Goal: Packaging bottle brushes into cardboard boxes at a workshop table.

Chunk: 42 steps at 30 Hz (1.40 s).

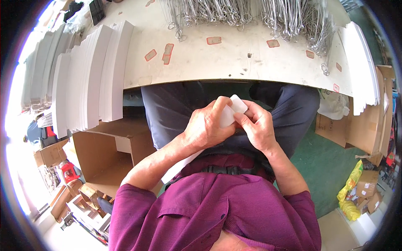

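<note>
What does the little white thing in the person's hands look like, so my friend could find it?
Start at the big pale worktable, then look just below its front edge, over the person's lap. Both hands meet there, the left hand and right hand, pinching a small white card. Unlike the tall white stacks beside the table, it is one small piece with rounded corners.

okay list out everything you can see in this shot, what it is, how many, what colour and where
white card: one, white, rounded corners, held over the lap
card stacks: many sheets, white, standing in rows on the table's left end
more card stacks: a row, white, at the table's right end
wire hooks: too many to count, silver, along the table's far edge
table: one, off-white, with red-edged tape patches
open carton: one, brown, on the floor at left
cartons: several, brown, at right
yellow bag: one, lower right
left hand: gripping the card
right hand: pinching the card
</note>
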### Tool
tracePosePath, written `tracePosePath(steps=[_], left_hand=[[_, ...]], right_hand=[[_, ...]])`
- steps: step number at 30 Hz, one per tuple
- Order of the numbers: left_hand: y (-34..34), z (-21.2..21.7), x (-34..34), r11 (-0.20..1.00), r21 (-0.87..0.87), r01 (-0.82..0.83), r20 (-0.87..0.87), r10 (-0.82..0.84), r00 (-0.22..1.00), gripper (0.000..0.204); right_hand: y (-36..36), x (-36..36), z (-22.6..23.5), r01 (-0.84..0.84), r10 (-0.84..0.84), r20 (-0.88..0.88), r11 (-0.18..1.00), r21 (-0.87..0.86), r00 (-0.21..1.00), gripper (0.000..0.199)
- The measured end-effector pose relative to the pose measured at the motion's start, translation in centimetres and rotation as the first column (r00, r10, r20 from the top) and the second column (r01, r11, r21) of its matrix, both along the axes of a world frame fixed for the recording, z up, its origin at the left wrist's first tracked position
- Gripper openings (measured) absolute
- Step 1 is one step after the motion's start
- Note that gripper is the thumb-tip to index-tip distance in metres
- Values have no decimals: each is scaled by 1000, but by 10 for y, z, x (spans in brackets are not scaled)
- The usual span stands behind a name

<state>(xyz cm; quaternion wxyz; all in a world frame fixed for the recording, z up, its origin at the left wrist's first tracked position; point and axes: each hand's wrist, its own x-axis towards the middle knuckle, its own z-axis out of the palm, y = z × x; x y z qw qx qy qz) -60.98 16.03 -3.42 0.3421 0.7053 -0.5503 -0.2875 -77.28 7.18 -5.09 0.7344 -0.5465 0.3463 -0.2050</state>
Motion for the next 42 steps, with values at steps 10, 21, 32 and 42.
tracePosePath(steps=[10,21,32,42], left_hand=[[12,-8,-8,994,82,-70,41,67,997,68],[19,-23,-17,997,12,-75,166,72,984,47],[23,-24,-16,999,-23,-47,156,50,986,51],[25,-23,-15,998,-55,-32,134,39,990,56]], right_hand=[[2,2,8,-78,43,-160,972,-220,986,25],[-6,5,-3,-27,24,-168,999,-20,985,11],[0,1,-10,25,-26,-136,1000,-10,990,13],[16,-1,-15,39,-55,-154,994,-100,987,17]])
